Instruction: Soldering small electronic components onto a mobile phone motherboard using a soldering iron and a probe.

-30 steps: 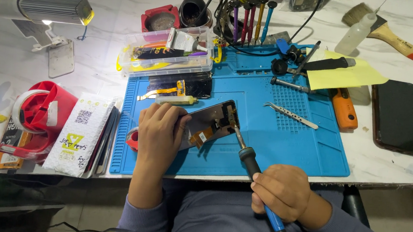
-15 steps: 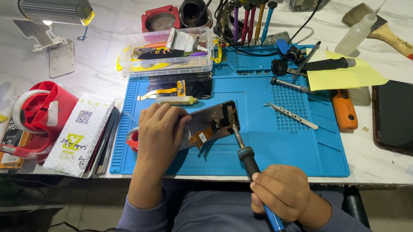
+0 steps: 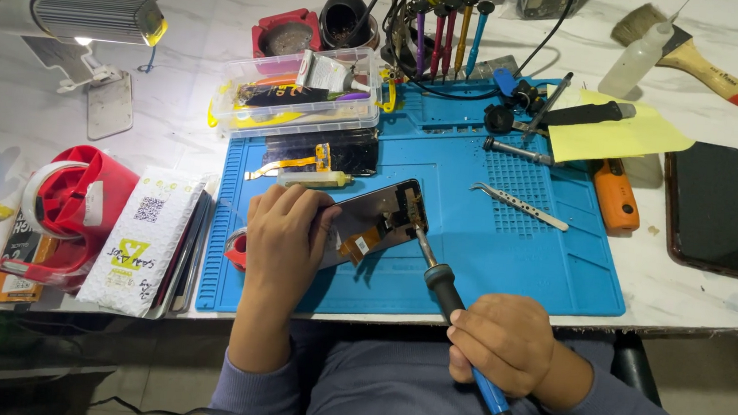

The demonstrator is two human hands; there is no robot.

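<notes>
On the blue mat [image 3: 506, 273], near its front edge, lies an opened phone [image 3: 366, 225] with its insides facing up. The left hand [image 3: 285, 236] is closed over the phone's left end, fingers curled on top and pinning it to the mat, while the right hand [image 3: 504, 344], just off the mat's front edge, grips the blue handle of a soldering iron [image 3: 446, 290] whose tip touches the phone's right end. The phone looks light, stiff and thin, likely fragile where the orange ribbon cable [image 3: 355, 246] and small parts are bared, so it is best held by its outer frame, away from the cable and the hot tip. The iron is rigid, safe only at its handle. Toward the mat's right side rest tweezers [image 3: 519, 205], and beyond its right edge an orange tool [image 3: 616, 195] and a dark phone [image 3: 711, 209]; a clear plastic box [image 3: 294, 94] sits at its back left corner. The left palm hides the phone's left part, the exact spot under the tip is too small to make out, and the iron's cord runs out of view at the bottom.
</notes>
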